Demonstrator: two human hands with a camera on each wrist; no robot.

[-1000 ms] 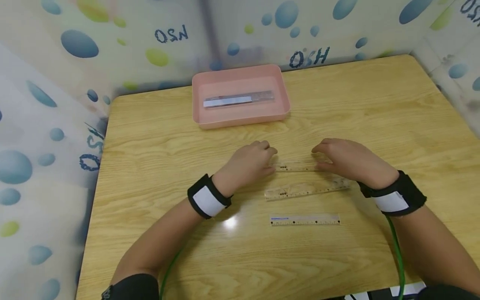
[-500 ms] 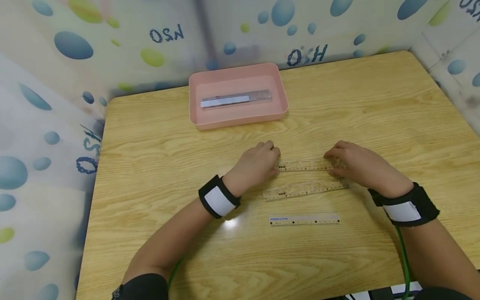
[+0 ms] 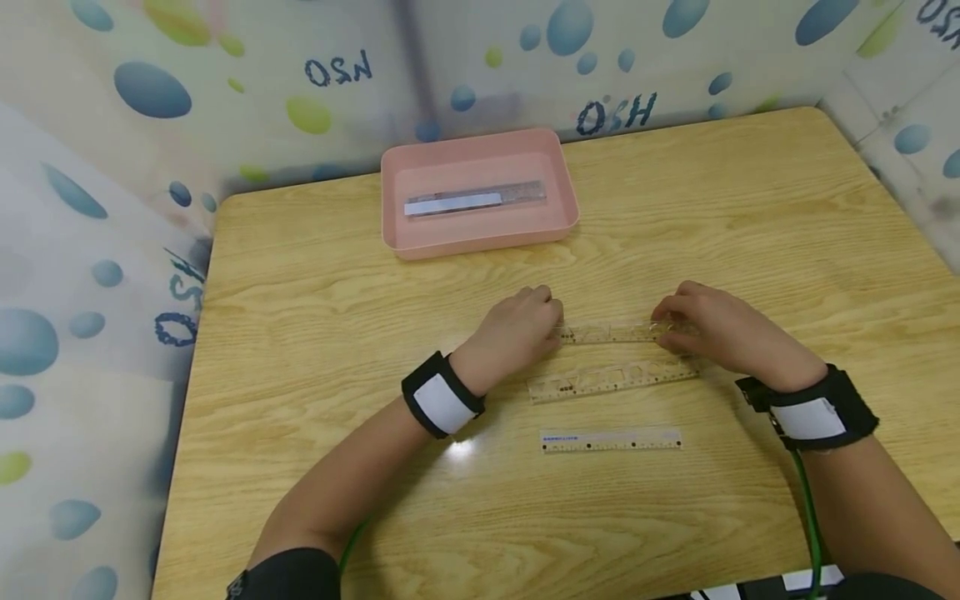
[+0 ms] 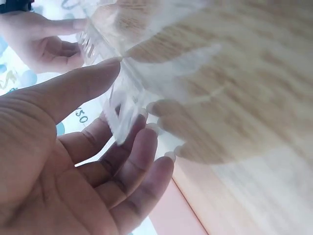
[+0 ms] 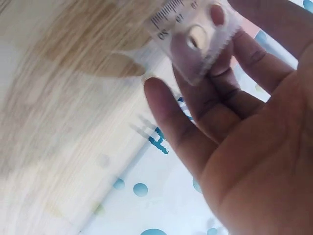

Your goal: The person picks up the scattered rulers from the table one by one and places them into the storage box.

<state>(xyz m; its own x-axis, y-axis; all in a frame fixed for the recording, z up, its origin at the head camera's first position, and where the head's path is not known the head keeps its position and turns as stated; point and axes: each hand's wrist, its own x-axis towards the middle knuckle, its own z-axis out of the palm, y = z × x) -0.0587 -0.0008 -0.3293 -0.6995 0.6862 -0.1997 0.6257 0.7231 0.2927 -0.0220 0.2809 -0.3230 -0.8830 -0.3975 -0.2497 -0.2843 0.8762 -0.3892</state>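
Observation:
A clear plastic ruler (image 3: 611, 333) with cut-out shapes spans between both hands, farthest from the body of the three rulers on the table. My left hand (image 3: 513, 329) pinches its left end; in the left wrist view, the thumb presses one long edge of the ruler (image 4: 128, 93) and fingertips meet the other. At the right end, my right hand (image 3: 712, 329) grips it with thumb and fingers; numbers and a round hole show on that end of the ruler (image 5: 171, 29). A second clear stencil ruler (image 3: 611, 380) lies slightly slanted just nearer.
Closer to the body lies a shorter clear ruler (image 3: 611, 440) with blue print. At the back of the wooden table (image 3: 300, 275), a pink tray (image 3: 480, 247) holds clear and whitish rulers (image 3: 453, 203). A patterned wall covering (image 3: 510, 83) borders the table's far edge.
The right hand has slid right toward the ruler's end and its fingers have closed there. My left hand has shifted slightly right, fingers curling in on the left end.

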